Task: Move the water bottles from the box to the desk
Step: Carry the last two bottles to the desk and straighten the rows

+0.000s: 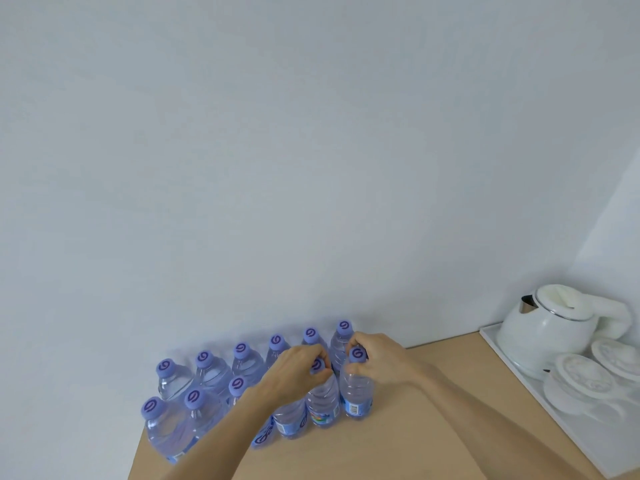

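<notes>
Head view. Placing step, by the look of it: two bottles being set down at the right end of the front row on the desk (398, 438). Left hand (298, 372) curled round the neck of one bottle (323, 400), fingers pinching just under its cap. Right hand (375, 355) gripping the neck of the neighbouring bottle (356, 393), purple cap (357, 354) showing between thumb and fingers. Both bottles upright, long axis vertical, caps up, bases seemingly on the desk, though contact hard to confirm from this angle. Standing just beside each other, and close in front of the back row of bottles (242, 358) along the wall (277, 168). More bottles (173, 420) at the front left, near the desk edge. No box in sight.

Next move, as a judgement: loosen both grips, lift straight up clear of the caps, then back to the box for more. Care needed not to knock neighbours in such tight rows.

Off to the right, a white kettle (550, 327) on a white tray (588, 441), with lidded cups (581, 375) beside it.
</notes>
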`<state>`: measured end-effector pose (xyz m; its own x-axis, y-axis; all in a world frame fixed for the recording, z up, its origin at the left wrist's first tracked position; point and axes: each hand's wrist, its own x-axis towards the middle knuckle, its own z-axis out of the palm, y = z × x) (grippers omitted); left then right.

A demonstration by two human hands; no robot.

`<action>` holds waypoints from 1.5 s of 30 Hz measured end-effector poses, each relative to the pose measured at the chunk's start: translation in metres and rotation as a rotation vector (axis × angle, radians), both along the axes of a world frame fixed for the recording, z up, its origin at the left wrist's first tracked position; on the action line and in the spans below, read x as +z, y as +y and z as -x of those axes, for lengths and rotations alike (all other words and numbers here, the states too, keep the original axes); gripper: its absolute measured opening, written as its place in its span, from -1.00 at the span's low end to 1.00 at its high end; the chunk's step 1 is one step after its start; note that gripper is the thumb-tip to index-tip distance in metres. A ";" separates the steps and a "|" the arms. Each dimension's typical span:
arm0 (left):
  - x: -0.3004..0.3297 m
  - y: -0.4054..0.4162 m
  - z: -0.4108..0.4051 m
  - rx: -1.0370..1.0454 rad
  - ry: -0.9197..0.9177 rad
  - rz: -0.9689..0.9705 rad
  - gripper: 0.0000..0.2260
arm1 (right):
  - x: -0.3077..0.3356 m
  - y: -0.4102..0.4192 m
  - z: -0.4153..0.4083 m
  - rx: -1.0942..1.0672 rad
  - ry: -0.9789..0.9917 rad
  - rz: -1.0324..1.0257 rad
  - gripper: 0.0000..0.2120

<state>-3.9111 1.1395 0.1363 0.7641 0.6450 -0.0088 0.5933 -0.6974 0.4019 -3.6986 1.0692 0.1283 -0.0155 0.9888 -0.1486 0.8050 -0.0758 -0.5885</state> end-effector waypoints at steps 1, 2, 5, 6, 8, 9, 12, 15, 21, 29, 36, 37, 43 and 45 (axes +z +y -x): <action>-0.002 0.000 0.001 -0.013 0.008 -0.001 -0.88 | -0.002 -0.001 0.001 -0.006 0.004 0.002 -0.75; -0.004 0.000 0.001 -0.026 0.016 -0.004 -0.87 | -0.003 -0.002 0.003 -0.012 0.012 0.003 -0.75; -0.009 0.002 0.002 -0.040 0.020 -0.026 -0.84 | -0.005 -0.001 0.007 -0.016 0.038 0.013 -0.73; -0.010 0.003 0.003 -0.040 0.029 -0.041 -0.82 | -0.005 -0.001 0.008 -0.018 0.040 0.015 -0.72; -0.011 0.005 0.004 -0.045 0.068 -0.070 -0.77 | -0.004 0.000 0.007 -0.029 0.032 0.026 -0.68; -0.011 0.007 0.006 -0.050 0.084 -0.068 -0.74 | -0.002 0.000 0.007 -0.031 0.021 0.043 -0.64; -0.009 0.010 0.015 -0.066 0.044 -0.004 -0.61 | 0.009 0.003 0.006 -0.014 -0.122 0.080 -0.44; -0.003 0.016 0.035 -0.041 -0.098 -0.040 -0.61 | 0.024 0.012 0.009 -0.052 -0.229 -0.017 -0.39; 0.013 0.035 0.096 0.087 -0.281 -0.068 -0.81 | 0.045 0.043 0.046 -0.001 -0.181 -0.123 -0.58; 0.021 0.059 0.194 0.357 -0.272 -0.106 -0.83 | 0.044 0.089 0.137 0.176 -0.120 -0.153 -0.74; 0.011 0.078 0.254 0.511 -0.121 -0.028 -0.70 | 0.041 0.114 0.213 0.237 -0.155 -0.190 -0.65; 0.010 0.079 0.258 0.516 -0.107 -0.008 -0.67 | 0.040 0.117 0.222 0.237 -0.175 -0.191 -0.61; 0.004 0.088 0.266 0.455 -0.071 0.062 -0.62 | 0.033 0.129 0.259 0.240 -0.342 -0.113 -0.60; 0.000 0.091 0.267 0.429 -0.074 0.068 -0.62 | 0.028 0.131 0.262 0.218 -0.358 -0.104 -0.61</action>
<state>-4.1784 1.2307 0.1365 0.4272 0.9040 -0.0181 0.7916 -0.3643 0.4906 -3.9608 1.2005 0.1564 -0.1914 0.9781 -0.0819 0.9504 0.1638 -0.2643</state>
